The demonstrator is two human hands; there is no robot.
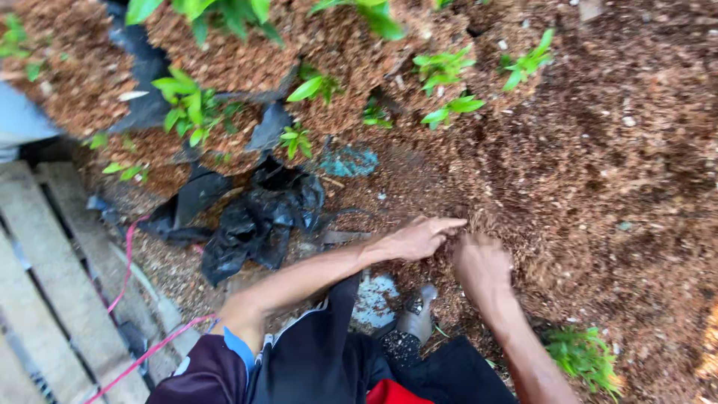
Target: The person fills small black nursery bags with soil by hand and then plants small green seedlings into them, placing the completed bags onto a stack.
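While we crouch over the heap of reddish-brown coconut husk chips (598, 164), both our hands work at its near edge. We take this heap as the landmark for all positions below.

Our left hand (419, 238) lies flat at the heap's lower edge, fingers (449, 223) extended and close together, pointing into the loose chips. The fingers touch the material; we cannot tell whether they grip any of it.

Our right hand (482, 265) sits just beside the left hand, also at the heap's lower edge, with its back toward the camera. Its fingers are curled downward into the chips and hidden, so we cannot tell how far they are open or what they hold.

Crumpled black plastic grow bags (258, 221) lie to the left of the heap, near our left forearm. Filled bags with green seedlings (187, 101) stand along the heap's upper left side. More seedlings (449, 108) grow at the top edge of the heap. A small green plant (583, 355) stands at the heap's lower edge, close to our right forearm.

A grey shoe (419, 318) rests on the ground below the hands, at the foot of the heap. Weathered wooden planks (52, 284) lie well apart from the heap, far to its left, with a pink cord (127, 262) running across them.
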